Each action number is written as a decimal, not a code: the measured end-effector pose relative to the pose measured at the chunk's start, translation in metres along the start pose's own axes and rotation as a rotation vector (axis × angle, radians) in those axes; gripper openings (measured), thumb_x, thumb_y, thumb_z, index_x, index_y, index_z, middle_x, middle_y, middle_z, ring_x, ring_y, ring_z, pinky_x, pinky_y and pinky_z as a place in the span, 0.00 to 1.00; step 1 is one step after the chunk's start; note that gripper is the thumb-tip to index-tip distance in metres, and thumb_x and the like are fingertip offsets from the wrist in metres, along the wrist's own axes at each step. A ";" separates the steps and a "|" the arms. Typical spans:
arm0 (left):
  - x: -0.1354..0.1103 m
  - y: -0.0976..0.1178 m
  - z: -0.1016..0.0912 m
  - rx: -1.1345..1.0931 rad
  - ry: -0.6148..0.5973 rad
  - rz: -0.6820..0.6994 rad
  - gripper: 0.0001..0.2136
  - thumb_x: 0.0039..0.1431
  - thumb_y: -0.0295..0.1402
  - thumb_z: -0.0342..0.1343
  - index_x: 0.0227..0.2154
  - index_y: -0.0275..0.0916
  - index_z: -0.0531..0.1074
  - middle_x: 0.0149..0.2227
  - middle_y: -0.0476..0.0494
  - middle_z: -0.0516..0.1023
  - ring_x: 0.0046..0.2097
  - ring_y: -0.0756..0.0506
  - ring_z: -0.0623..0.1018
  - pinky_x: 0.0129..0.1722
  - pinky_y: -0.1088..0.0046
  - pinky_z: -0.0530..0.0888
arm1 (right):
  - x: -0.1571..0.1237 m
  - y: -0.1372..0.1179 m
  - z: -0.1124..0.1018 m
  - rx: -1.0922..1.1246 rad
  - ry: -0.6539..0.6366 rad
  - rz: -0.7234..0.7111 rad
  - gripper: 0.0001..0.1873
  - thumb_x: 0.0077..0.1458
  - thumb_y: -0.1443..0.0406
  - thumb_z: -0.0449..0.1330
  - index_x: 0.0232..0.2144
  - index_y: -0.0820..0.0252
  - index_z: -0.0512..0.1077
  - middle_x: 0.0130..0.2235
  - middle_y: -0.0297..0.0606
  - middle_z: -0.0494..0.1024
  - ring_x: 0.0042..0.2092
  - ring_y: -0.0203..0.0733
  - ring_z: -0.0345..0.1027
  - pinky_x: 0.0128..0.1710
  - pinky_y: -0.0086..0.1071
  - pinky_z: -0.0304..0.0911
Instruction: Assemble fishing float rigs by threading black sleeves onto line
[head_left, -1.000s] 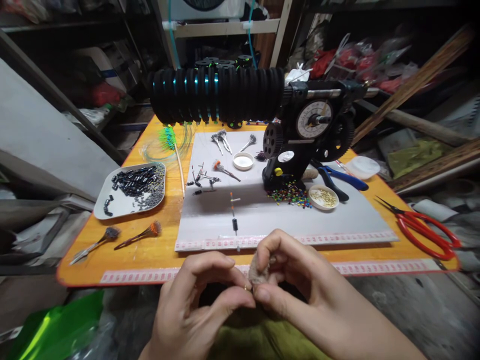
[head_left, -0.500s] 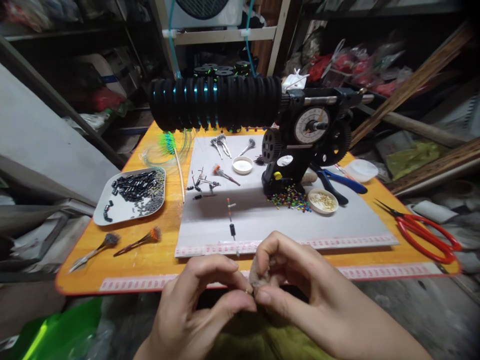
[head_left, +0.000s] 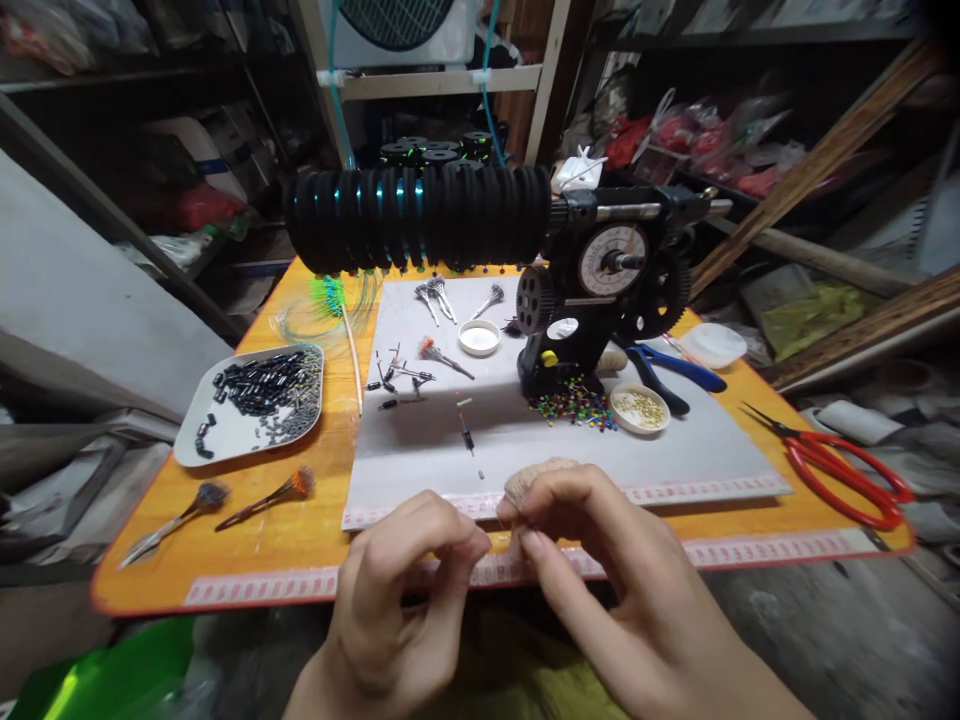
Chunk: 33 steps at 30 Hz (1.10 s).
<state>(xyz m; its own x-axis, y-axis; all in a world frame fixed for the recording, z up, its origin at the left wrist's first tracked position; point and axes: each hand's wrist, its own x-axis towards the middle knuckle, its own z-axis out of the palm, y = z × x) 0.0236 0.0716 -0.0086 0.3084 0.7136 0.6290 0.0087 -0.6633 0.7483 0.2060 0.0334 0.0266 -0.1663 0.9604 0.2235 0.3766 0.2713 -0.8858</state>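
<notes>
My left hand [head_left: 409, 585] is closed in a pinch above the table's front edge; whatever lies between the thumb and fingertip is too small to make out. Close to its right, my right hand [head_left: 607, 565] is also pinched, with a beige cloth-like piece [head_left: 536, 475] held at its fingers. A small gap shows between the two sets of fingertips. Beyond them, a small black cylinder [head_left: 468, 440] stands in line with an orange-and-white stick part [head_left: 462, 402] above it and a tiny grey piece [head_left: 481, 474] below.
A black geared machine with a ridged roller [head_left: 420, 220] stands over a white board [head_left: 420, 480]. A tray [head_left: 187, 440] of black cylinders is at left. Colored beads [head_left: 574, 408], a dish of gold bits [head_left: 640, 410], blue-handled pliers [head_left: 682, 370] and red-handled scissors [head_left: 847, 475] lie right.
My fingertips have drawn slightly apart, having been together before. Both hands have risen a little, and more of the beige piece shows above my right fingers. The view has shifted slightly.
</notes>
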 end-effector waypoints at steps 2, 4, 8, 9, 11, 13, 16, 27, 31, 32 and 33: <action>-0.001 -0.001 0.005 -0.043 0.087 -0.032 0.24 0.56 0.11 0.54 0.50 0.43 0.66 0.31 0.50 0.75 0.31 0.49 0.76 0.32 0.71 0.77 | -0.003 0.000 0.002 -0.107 0.070 -0.086 0.14 0.61 0.76 0.54 0.45 0.53 0.63 0.41 0.34 0.73 0.41 0.36 0.73 0.40 0.26 0.70; 0.000 0.000 0.009 -0.067 0.129 -0.031 0.25 0.55 0.10 0.53 0.50 0.44 0.65 0.31 0.51 0.75 0.30 0.50 0.76 0.32 0.71 0.77 | -0.006 0.001 0.004 -0.196 0.112 -0.136 0.15 0.60 0.76 0.55 0.45 0.54 0.62 0.39 0.35 0.74 0.40 0.36 0.73 0.38 0.27 0.70; 0.006 0.005 0.011 -0.089 0.146 0.006 0.26 0.54 0.08 0.52 0.50 0.43 0.65 0.30 0.53 0.74 0.29 0.51 0.75 0.31 0.72 0.76 | -0.007 0.003 0.006 -0.308 0.204 -0.275 0.15 0.59 0.78 0.56 0.43 0.56 0.62 0.36 0.35 0.74 0.36 0.37 0.72 0.36 0.29 0.70; 0.007 0.006 0.012 -0.084 0.145 0.004 0.25 0.54 0.08 0.52 0.49 0.43 0.65 0.29 0.53 0.74 0.29 0.51 0.75 0.31 0.72 0.76 | -0.007 0.003 0.006 -0.319 0.217 -0.300 0.15 0.59 0.79 0.55 0.42 0.56 0.62 0.35 0.35 0.74 0.35 0.37 0.72 0.36 0.29 0.69; 0.008 0.006 0.013 -0.061 0.149 -0.037 0.24 0.55 0.09 0.52 0.47 0.43 0.66 0.28 0.54 0.74 0.29 0.51 0.75 0.32 0.73 0.76 | -0.006 0.003 0.007 -0.300 0.232 -0.308 0.16 0.58 0.80 0.54 0.41 0.56 0.62 0.34 0.35 0.73 0.36 0.37 0.71 0.36 0.30 0.69; 0.007 0.006 0.015 -0.041 0.174 -0.057 0.25 0.55 0.10 0.53 0.50 0.45 0.66 0.31 0.53 0.75 0.31 0.51 0.76 0.35 0.73 0.76 | -0.005 0.001 0.006 -0.222 0.248 -0.267 0.16 0.57 0.80 0.55 0.40 0.55 0.62 0.34 0.33 0.73 0.36 0.36 0.71 0.37 0.30 0.68; 0.010 0.003 0.019 0.022 0.120 0.039 0.35 0.51 0.09 0.54 0.58 0.48 0.60 0.52 0.43 0.71 0.47 0.46 0.76 0.41 0.69 0.77 | -0.002 -0.005 0.002 -0.086 0.280 -0.187 0.14 0.58 0.78 0.56 0.38 0.53 0.62 0.33 0.30 0.71 0.35 0.35 0.71 0.36 0.28 0.69; 0.035 0.002 -0.005 0.413 -0.288 0.288 0.19 0.61 0.17 0.57 0.53 0.35 0.72 0.40 0.40 0.83 0.37 0.46 0.80 0.38 0.72 0.77 | 0.013 -0.006 -0.030 -0.178 0.025 -0.095 0.15 0.58 0.77 0.57 0.39 0.53 0.62 0.34 0.29 0.70 0.35 0.33 0.69 0.35 0.26 0.67; 0.034 0.007 -0.008 0.411 -0.214 0.186 0.11 0.63 0.19 0.56 0.43 0.39 0.76 0.36 0.43 0.82 0.36 0.47 0.81 0.36 0.75 0.77 | 0.017 -0.007 -0.022 0.014 0.032 -0.042 0.13 0.61 0.75 0.59 0.41 0.52 0.65 0.37 0.30 0.73 0.38 0.33 0.71 0.39 0.26 0.70; 0.034 0.009 -0.007 0.381 -0.174 0.135 0.10 0.63 0.19 0.56 0.41 0.40 0.76 0.34 0.44 0.82 0.35 0.48 0.81 0.35 0.76 0.77 | 0.017 -0.006 -0.018 0.115 0.060 -0.035 0.13 0.61 0.74 0.60 0.42 0.51 0.65 0.38 0.30 0.74 0.39 0.33 0.72 0.40 0.25 0.71; 0.033 0.011 -0.006 0.347 -0.129 0.088 0.10 0.62 0.18 0.56 0.39 0.40 0.75 0.33 0.46 0.81 0.35 0.48 0.81 0.35 0.77 0.77 | 0.017 -0.006 -0.014 0.222 0.102 -0.041 0.13 0.61 0.74 0.61 0.42 0.50 0.66 0.38 0.29 0.74 0.39 0.33 0.73 0.40 0.25 0.72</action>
<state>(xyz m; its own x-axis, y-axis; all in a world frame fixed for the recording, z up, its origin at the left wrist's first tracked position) 0.0282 0.0890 0.0215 0.4395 0.6308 0.6395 0.2915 -0.7736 0.5627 0.2136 0.0490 0.0410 -0.0797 0.9535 0.2907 0.1604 0.3001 -0.9403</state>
